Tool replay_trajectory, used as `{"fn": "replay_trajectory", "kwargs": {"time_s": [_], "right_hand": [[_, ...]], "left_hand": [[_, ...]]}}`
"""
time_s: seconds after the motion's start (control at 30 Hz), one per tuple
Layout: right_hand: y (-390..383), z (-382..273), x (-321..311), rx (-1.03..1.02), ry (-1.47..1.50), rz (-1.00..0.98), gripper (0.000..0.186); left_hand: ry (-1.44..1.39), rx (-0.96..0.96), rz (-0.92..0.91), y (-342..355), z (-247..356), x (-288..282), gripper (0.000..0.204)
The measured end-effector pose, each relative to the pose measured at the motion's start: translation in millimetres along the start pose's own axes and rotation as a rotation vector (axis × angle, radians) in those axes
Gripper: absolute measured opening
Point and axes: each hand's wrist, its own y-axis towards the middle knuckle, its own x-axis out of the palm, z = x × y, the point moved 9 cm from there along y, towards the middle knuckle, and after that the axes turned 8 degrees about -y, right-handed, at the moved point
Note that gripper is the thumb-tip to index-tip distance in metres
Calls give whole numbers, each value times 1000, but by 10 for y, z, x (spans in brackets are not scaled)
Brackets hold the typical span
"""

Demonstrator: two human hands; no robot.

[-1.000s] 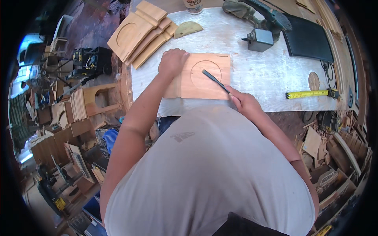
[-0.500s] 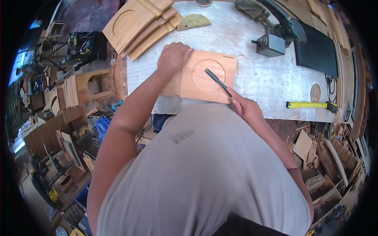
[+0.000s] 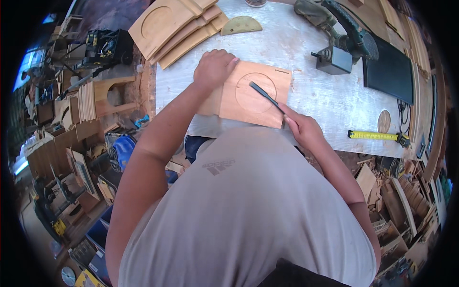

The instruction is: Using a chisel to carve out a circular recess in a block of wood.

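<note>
Potentially, the main hazard is a slip of the chisel: its blade points away and leftward, roughly toward the left hand, so too hard a push could carry the edge over the rim of the shallow circular recess, scoring the smooth face or nicking the thumb. The stepped wooden panel lies between the hands, flat on the worktable. It seems steadied only from its left, so sideways force from the chisel might swing its free right end. Whether the blade tip touches the wood or hovers just above it, I cannot tell.

The left hand rests palm down on the panel's far left part, fingers bunched and curled toward the far edge, thumb pointing right; how firmly it clasps is hidden. Its forearm slants up and inward from a bent elbow. The right hand grips the chisel's handle beside the panel's near right corner, thumb on the near side, its wrist low and angled inward.
</note>
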Motion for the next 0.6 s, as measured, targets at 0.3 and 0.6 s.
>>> {"fn": "replay_trajectory", "kwargs": {"time_s": [0.3,0.6], "right_hand": [[73,38,-50,37,-51,-84,45],[59,-41,-37,-34,-39,-81,45]], "left_hand": [[19,16,27,-13,-30,9,30],[35,5,30,-13,-8,-8,31]]}}
